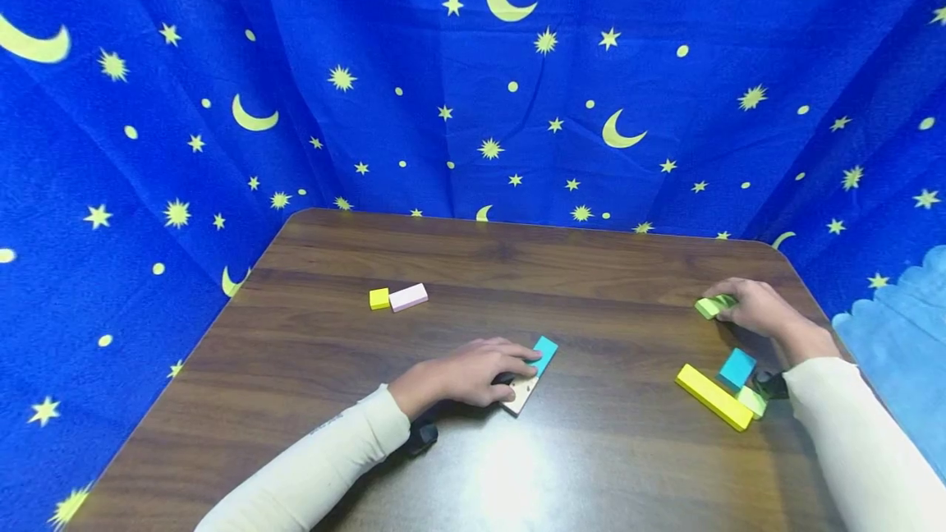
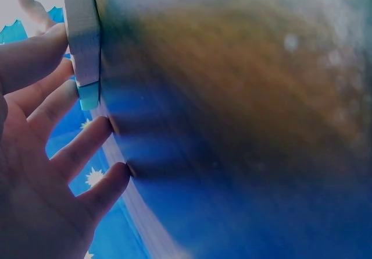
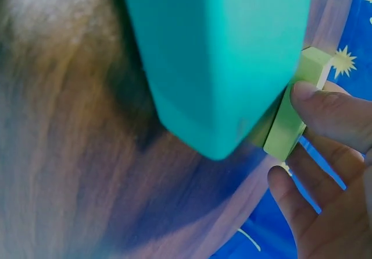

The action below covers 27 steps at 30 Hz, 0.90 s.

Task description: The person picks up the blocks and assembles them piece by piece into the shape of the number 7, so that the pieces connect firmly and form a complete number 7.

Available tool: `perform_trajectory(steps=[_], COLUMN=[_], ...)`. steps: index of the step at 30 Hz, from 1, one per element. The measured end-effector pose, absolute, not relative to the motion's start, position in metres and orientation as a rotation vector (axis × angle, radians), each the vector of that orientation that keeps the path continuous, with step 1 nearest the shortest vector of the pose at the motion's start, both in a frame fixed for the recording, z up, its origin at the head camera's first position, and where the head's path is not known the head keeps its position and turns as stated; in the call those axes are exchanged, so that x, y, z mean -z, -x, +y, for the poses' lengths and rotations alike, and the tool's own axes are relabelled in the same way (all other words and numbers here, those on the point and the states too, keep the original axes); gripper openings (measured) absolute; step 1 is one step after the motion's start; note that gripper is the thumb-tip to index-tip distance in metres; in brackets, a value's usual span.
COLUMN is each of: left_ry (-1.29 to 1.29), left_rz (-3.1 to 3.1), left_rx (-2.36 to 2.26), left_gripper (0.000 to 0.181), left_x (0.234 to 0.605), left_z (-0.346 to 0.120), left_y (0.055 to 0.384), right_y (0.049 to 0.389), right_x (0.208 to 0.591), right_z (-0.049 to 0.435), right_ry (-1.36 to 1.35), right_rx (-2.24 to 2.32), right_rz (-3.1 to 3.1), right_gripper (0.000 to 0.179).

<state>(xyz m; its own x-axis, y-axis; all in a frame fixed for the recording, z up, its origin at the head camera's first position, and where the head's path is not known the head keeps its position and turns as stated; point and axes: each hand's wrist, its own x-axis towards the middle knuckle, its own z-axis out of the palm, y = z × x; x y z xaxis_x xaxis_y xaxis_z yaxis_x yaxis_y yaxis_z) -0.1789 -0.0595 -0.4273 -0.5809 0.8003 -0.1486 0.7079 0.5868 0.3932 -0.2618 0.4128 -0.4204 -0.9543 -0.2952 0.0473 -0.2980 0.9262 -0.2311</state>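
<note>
Wood-grain tabletop (image 1: 591, 269), lower half of frame: work low, slowly. Left hand (image 1: 476, 372), lower centre: with fingers extended, in light contact with blocks. Right hand (image 1: 764, 312), far right: pinching between thumb and fingers. Yellow bar (image 1: 714, 397), lower right: steer around. Speckled pale block (image 1: 523, 392) and turquoise block (image 1: 548, 347), lower centre: steady end to end, press gently. Teal block (image 1: 737, 369), just above yellow bar: avoid brushing with wrist. Light-green block (image 1: 709, 307), far right, in right-hand pinch: grip by long sides, lift level.
</note>
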Motion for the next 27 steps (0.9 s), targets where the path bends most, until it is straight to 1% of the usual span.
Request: perform_trajectory(steps=[6, 13, 18, 22, 27], left_ry=[-1.231, -1.203, -1.230, -1.270, -1.278], left_rz=[2.509, 2.505, 2.524, 2.558, 2.574], left_rx=[-0.428, -0.441, -0.399, -0.328, -0.297], left_gripper=[0.045, 0.046, 0.045, 0.045, 0.044], left_x=[0.428, 0.427, 0.426, 0.425, 0.424], left_z=[-0.060, -0.059, -0.057, -0.055, -0.055], left_y=[0.178, 0.179, 0.179, 0.178, 0.178], right_y=[0.262, 0.267, 0.271, 0.275, 0.282], right_x=[0.419, 0.423, 0.420, 0.411, 0.397], right_z=[0.412, 0.414, 0.410, 0.398, 0.370], right_ry=[-0.369, -0.437, -0.428, -0.476, -0.578], right_rx=[-0.430, -0.418, -0.449, -0.465, -0.513], right_rz=[-3.157, -3.109, -3.097, -3.050, -3.024], right_gripper=[0.034, 0.034, 0.034, 0.035, 0.033])
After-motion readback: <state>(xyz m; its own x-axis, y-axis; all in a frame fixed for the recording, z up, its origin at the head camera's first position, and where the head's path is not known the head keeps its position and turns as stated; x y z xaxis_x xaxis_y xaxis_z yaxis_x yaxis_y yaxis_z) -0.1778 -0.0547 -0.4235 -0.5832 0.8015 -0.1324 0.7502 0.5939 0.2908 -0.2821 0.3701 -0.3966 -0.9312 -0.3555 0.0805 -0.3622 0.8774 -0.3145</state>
